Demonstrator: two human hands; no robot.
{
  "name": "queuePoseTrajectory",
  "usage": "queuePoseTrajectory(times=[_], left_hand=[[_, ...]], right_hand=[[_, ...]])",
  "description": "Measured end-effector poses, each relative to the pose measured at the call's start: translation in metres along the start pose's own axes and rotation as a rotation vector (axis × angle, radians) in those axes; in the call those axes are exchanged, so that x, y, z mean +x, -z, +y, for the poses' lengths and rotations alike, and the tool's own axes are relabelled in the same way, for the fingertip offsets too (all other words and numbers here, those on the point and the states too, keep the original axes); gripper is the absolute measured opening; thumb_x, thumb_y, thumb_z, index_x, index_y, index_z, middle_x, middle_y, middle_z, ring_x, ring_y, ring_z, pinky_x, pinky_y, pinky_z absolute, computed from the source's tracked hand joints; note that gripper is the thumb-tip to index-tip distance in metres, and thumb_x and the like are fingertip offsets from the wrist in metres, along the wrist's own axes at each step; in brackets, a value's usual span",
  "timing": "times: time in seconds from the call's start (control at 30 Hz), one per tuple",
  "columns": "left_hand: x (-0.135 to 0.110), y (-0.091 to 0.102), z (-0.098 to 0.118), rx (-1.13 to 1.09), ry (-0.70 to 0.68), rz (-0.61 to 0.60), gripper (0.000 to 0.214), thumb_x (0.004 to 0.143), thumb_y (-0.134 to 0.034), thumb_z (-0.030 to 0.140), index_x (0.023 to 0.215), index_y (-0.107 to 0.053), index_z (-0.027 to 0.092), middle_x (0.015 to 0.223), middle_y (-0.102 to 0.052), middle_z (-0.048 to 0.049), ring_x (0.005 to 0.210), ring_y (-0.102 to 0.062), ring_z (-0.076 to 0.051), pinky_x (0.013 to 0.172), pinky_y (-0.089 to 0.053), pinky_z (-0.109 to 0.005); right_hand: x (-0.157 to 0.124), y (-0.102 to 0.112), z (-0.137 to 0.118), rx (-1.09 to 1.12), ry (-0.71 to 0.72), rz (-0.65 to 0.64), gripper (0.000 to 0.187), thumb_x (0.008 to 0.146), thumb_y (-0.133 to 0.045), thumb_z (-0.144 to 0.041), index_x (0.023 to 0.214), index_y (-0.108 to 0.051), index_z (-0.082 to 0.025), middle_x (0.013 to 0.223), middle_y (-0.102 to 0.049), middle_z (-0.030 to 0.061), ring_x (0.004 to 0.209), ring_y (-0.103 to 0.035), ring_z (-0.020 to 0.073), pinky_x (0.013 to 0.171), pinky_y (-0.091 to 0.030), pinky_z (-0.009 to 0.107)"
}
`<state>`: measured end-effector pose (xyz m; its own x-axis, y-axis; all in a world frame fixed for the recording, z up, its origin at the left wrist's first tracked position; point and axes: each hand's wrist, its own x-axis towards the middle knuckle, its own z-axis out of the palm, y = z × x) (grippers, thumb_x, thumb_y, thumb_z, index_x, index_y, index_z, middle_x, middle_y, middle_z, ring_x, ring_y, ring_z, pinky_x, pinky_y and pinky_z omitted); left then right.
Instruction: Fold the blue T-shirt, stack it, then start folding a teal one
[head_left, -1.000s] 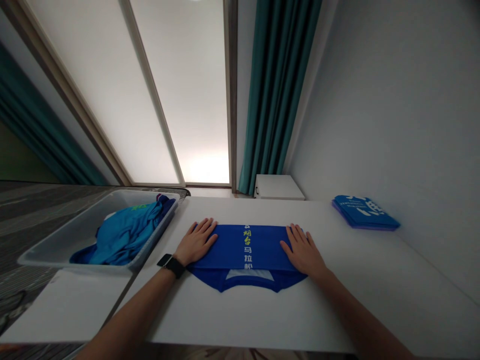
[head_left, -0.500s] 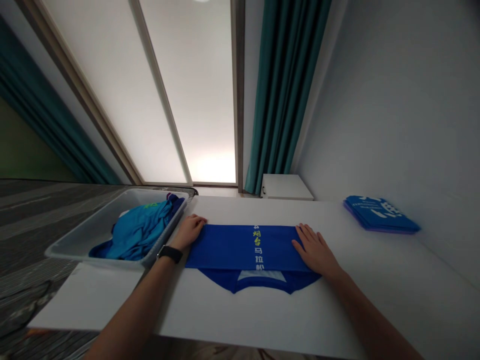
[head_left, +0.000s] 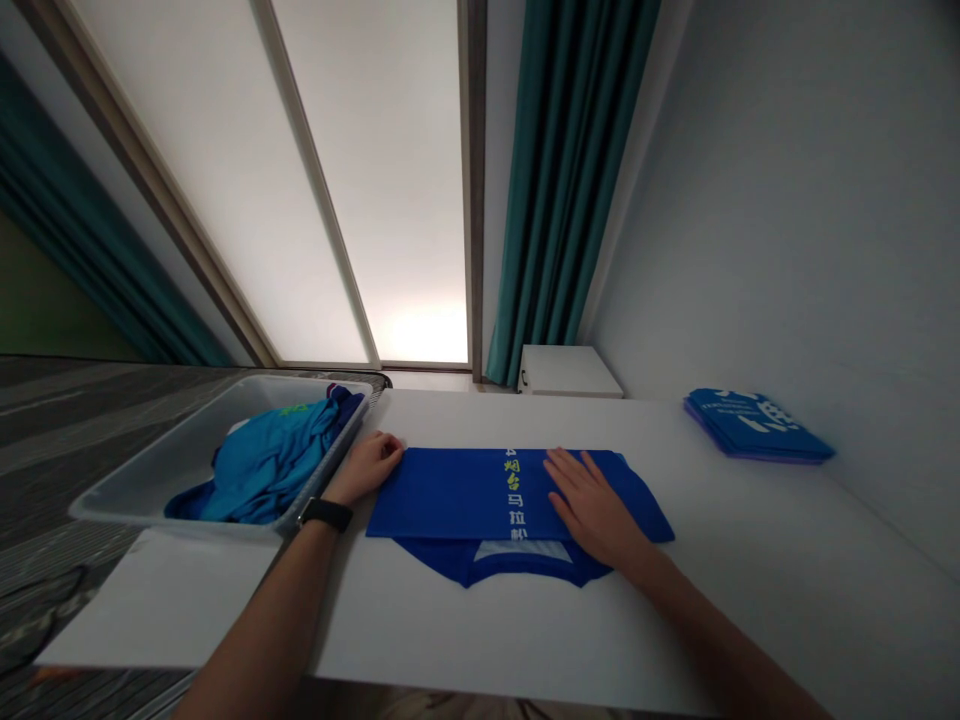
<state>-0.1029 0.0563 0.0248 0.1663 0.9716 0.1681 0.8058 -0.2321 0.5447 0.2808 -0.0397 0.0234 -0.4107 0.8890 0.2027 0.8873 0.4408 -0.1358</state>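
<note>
A blue shirt lies folded across the white table, a column of yellow and white characters down its middle. Its neckline and pale inner collar panel poke out along the near side. At the shirt's far left corner is my left hand, fingers curled in, with a black watch on the wrist; I see no cloth in them. My right hand lies flat on the right half of the shirt, fingers stretched out just right of the lettering. Part of the cloth under it is hidden.
A translucent plastic bin holding crumpled blue clothes stands left of the shirt. A stack of folded blue shirts sits at the far right beside the wall. Beyond the table's far edge is a white cabinet.
My right hand has slid left from the shirt's right edge onto its front, uncovering that edge. My left hand has drawn slightly left off the corner, fingers more curled.
</note>
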Motion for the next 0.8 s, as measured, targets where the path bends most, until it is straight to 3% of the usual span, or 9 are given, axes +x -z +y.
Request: queuePoseTrajectory(times=[0.13, 0.3, 0.53, 0.8], left_hand=[[-0.002, -0.002, -0.001, -0.006, -0.024, 0.024, 0.031, 0.082, -0.048, 0.042, 0.081, -0.065, 0.017, 0.085, -0.065, -0.0071, 0.080, -0.061, -0.022, 0.073, -0.047, -0.032], [-0.006, -0.005, -0.005, -0.112, 0.006, 0.044, 0.032, 0.083, -0.048, 0.044, 0.084, -0.064, 0.017, 0.078, -0.066, -0.0045, 0.071, -0.059, -0.020, 0.066, -0.045, -0.030], [-0.006, -0.008, -0.007, -0.177, 0.036, 0.063, 0.031, 0.084, -0.049, 0.044, 0.085, -0.064, 0.017, 0.073, -0.066, -0.0028, 0.067, -0.060, -0.019, 0.063, -0.043, -0.028], [-0.003, -0.012, -0.007, -0.113, 0.069, 0.099, 0.023, 0.085, -0.052, 0.036, 0.086, -0.065, 0.017, 0.079, -0.069, -0.0038, 0.068, -0.062, -0.018, 0.065, -0.044, -0.028]], right_hand=[[0.016, 0.003, -0.065, 0.195, 0.340, -0.103, 0.048, 0.100, -0.036, -0.028, 0.146, -0.041, -0.018, 0.152, -0.040, 0.0075, 0.143, -0.030, 0.0199, 0.120, -0.019, 0.045], [0.036, -0.004, -0.112, 0.333, 0.545, -0.140, 0.047, 0.100, -0.039, -0.031, 0.146, -0.041, -0.020, 0.151, -0.042, 0.0055, 0.142, -0.031, 0.0169, 0.121, -0.014, 0.041], [0.039, -0.014, -0.123, 0.332, 0.623, -0.266, 0.053, 0.101, -0.035, -0.037, 0.150, -0.033, -0.017, 0.155, -0.035, 0.0058, 0.146, -0.022, 0.0189, 0.122, -0.008, 0.045], [0.037, -0.011, -0.123, 0.340, 0.626, -0.286, 0.053, 0.102, -0.032, -0.037, 0.151, -0.029, -0.017, 0.157, -0.031, 0.0038, 0.147, -0.016, 0.0180, 0.122, -0.004, 0.043]])
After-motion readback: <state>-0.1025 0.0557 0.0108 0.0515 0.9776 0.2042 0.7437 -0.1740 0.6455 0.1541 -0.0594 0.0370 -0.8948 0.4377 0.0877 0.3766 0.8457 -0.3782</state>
